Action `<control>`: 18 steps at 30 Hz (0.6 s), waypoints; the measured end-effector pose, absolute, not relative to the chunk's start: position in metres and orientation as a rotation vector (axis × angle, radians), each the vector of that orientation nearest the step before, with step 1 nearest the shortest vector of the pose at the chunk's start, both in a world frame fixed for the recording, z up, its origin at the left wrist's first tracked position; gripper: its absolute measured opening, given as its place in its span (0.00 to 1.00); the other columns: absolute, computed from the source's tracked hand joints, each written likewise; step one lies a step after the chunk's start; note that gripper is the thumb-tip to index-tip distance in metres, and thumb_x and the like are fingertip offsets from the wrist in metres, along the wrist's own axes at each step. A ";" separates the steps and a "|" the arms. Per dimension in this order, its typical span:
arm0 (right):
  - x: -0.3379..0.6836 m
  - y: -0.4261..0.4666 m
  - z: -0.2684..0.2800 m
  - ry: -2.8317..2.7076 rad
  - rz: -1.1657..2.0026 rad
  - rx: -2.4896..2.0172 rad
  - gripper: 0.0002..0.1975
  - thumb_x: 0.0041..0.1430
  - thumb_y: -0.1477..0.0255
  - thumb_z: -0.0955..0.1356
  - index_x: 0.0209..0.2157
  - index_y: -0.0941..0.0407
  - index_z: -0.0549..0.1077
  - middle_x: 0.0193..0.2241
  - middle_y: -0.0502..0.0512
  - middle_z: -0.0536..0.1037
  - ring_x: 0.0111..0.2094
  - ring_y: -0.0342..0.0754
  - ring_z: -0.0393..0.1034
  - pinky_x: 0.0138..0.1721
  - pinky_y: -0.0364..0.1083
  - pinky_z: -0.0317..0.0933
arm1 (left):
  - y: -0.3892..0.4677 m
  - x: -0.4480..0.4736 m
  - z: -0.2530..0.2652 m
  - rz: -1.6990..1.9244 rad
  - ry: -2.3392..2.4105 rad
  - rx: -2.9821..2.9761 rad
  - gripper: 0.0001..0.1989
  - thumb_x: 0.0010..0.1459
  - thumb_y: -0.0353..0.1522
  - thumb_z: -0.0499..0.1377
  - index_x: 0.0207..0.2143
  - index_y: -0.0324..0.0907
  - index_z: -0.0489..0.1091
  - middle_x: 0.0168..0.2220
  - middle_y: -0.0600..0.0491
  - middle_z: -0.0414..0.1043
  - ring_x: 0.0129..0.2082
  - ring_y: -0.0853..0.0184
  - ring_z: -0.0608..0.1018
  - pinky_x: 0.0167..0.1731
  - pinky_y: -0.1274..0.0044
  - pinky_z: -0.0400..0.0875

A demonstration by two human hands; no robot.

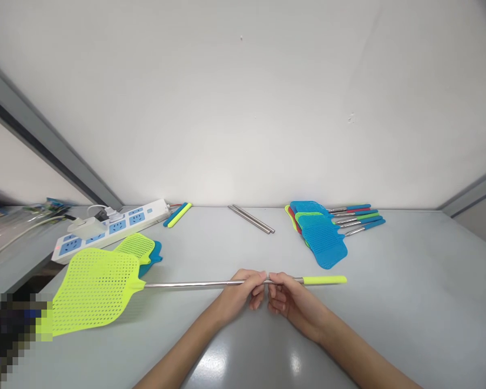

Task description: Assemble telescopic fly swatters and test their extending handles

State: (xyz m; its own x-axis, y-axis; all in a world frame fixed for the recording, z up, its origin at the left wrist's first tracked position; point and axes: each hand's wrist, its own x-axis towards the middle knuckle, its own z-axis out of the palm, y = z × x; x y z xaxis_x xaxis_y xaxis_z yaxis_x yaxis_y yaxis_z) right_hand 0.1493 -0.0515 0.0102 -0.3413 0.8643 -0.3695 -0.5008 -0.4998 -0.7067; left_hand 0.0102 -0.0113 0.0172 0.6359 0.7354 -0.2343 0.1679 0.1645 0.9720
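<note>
A yellow-green fly swatter lies crosswise in front of me, its perforated head to the left and its yellow-green grip to the right. My left hand pinches the thin metal rod between thumb and fingers near the middle. Close beside it, my right hand pinches the same rod just left of the grip. The two thumbs nearly meet. Under and behind the swatter's head lie a smaller-looking yellow-green swatter head and a blue swatter head, partly hidden.
Several finished-looking swatters are stacked at the back right. Two metal rods lie near the wall. Blue and yellow-green grips rest beside a white power strip at the left. The wall bounds the grey table.
</note>
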 end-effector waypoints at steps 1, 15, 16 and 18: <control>0.149 -0.051 0.010 -0.608 1.942 -0.933 0.15 0.49 0.66 0.63 0.15 0.58 0.61 0.15 0.45 0.53 0.19 0.39 0.48 0.24 0.42 0.47 | -0.011 0.010 0.017 0.478 0.839 1.379 0.20 0.55 0.41 0.44 0.14 0.41 0.51 0.12 0.58 0.57 0.18 0.71 0.64 0.25 0.78 0.60; 0.150 -0.051 0.009 -0.616 1.945 -0.949 0.15 0.49 0.65 0.63 0.15 0.58 0.62 0.14 0.45 0.51 0.19 0.39 0.47 0.24 0.42 0.47 | -0.012 0.011 0.019 0.483 0.844 1.355 0.20 0.54 0.41 0.44 0.14 0.42 0.50 0.11 0.58 0.56 0.17 0.71 0.64 0.25 0.78 0.60; 0.150 -0.051 0.009 -0.617 1.946 -0.950 0.15 0.49 0.65 0.63 0.15 0.58 0.62 0.14 0.45 0.51 0.19 0.39 0.47 0.24 0.42 0.47 | -0.012 0.011 0.019 0.484 0.845 1.358 0.20 0.54 0.41 0.44 0.14 0.42 0.50 0.12 0.58 0.56 0.17 0.71 0.65 0.25 0.78 0.60; 0.150 -0.051 0.009 -0.614 1.950 -0.945 0.15 0.49 0.65 0.63 0.15 0.58 0.62 0.14 0.45 0.51 0.19 0.39 0.47 0.24 0.42 0.47 | -0.012 0.011 0.019 0.483 0.842 1.364 0.20 0.55 0.41 0.44 0.14 0.42 0.50 0.12 0.58 0.56 0.17 0.70 0.65 0.25 0.77 0.60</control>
